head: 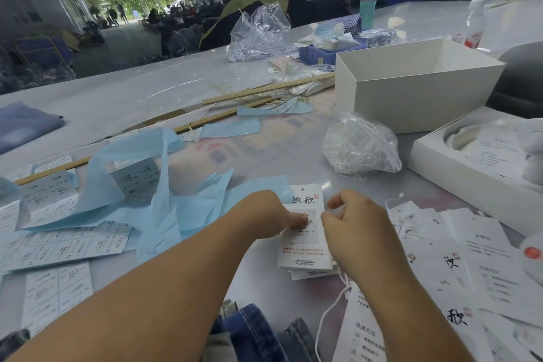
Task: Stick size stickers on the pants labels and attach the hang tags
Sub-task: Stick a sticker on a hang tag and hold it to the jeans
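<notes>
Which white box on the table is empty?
The tall white box behind the clear bag; the flat tray box at right holds a round white item.

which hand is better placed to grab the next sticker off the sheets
Left, probably. The sticker sheets lie on the left side of the table, nearer the left hand, though its thumb now presses the top hang tag. The right hand hovers at the tag's right edge, farther away.

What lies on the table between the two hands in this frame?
In the head view, a stack of white hang tags lies between them. The left hand presses its thumb on the top tag's printed panel; the right hand, fingers curled, sits at the stack's right edge.
</notes>
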`<state>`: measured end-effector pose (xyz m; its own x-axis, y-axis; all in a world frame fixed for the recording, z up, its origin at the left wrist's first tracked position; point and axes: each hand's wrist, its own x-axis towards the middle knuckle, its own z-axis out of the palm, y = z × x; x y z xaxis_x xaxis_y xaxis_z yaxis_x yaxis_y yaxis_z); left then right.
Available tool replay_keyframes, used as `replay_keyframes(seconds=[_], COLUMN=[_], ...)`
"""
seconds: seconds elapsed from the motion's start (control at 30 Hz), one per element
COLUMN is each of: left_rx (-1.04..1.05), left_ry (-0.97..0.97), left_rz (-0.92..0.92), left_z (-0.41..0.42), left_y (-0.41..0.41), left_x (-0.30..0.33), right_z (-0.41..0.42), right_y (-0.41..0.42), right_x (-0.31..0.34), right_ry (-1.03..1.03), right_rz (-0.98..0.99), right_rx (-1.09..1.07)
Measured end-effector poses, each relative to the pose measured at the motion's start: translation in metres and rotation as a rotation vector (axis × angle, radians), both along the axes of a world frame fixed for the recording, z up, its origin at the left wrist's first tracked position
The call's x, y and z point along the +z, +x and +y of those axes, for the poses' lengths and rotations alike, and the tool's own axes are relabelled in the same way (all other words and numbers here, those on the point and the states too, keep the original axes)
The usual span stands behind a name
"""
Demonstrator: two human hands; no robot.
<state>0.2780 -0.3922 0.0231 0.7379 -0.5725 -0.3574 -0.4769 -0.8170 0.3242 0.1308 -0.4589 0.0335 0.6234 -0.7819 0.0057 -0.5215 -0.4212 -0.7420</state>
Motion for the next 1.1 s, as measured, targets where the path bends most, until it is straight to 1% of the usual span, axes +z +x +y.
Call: replay_keyframes(seconds=[0.07, 0.13, 0.23, 0.3, 0.37, 0.47, 0.53, 0.6, 0.67, 0.77, 0.9, 1.0, 1.1], left_rx=[-0.006, -0.007, -0.012, -0.025, -0.031, -0.048, -0.053, -0.058, -0.070, -0.115, -0.214, -0.233, -0.180], left_ry=[0.012, 0.012, 0.012, 0.020, 0.013, 0.023, 0.047, 0.052, 0.054, 0.088, 0.187, 0.240, 0.239], left_rz=[-0.004, -0.008, 0.005, 0.008, 0.013, -0.008, -0.055, -0.162, -0.264, -0.350, -0.481, -0.444, -0.312], left_z=[-0.001, -0.001, -0.001, 0.000, 0.001, 0.004, 0.006, 0.009, 0.011, 0.009, 0.000, -0.005, -0.006], left_y=[-0.001, -0.001, -0.003, -0.004, -0.006, -0.010, -0.014, -0.020, -0.027, -0.041, -0.063, -0.070, -0.067], left_x=[0.001, 0.003, 0.004, 0.004, 0.007, 0.010, 0.012, 0.016, 0.020, 0.021, 0.017, 0.015, 0.016], right_z=[0.000, 0.000, 0.002, 0.005, 0.010, 0.014, 0.016, 0.018, 0.021, 0.024, 0.024, 0.022, 0.022], right_y=[-0.004, -0.009, -0.018, -0.025, -0.031, -0.038, -0.042, -0.045, -0.047, -0.046, -0.044, -0.042, -0.041], right_x=[0.010, 0.018, 0.024, 0.024, 0.024, 0.023, 0.021, 0.015, 0.009, 0.002, -0.004, -0.010, -0.018], right_ry=[-0.012, -0.030, -0.040, -0.044, -0.020, 0.004, 0.002, -0.032, -0.074, -0.135, -0.137, -0.127, -0.143], right_rz=[-0.028, 0.011, 0.216, 0.380, 0.502, 0.614, 0.654, 0.657, 0.616, 0.568, 0.555, 0.511, 0.457], right_rx=[0.020, 0.065, 0.201, 0.318, 0.436, 0.574, 0.641, 0.665, 0.650, 0.655, 0.675, 0.642, 0.594])
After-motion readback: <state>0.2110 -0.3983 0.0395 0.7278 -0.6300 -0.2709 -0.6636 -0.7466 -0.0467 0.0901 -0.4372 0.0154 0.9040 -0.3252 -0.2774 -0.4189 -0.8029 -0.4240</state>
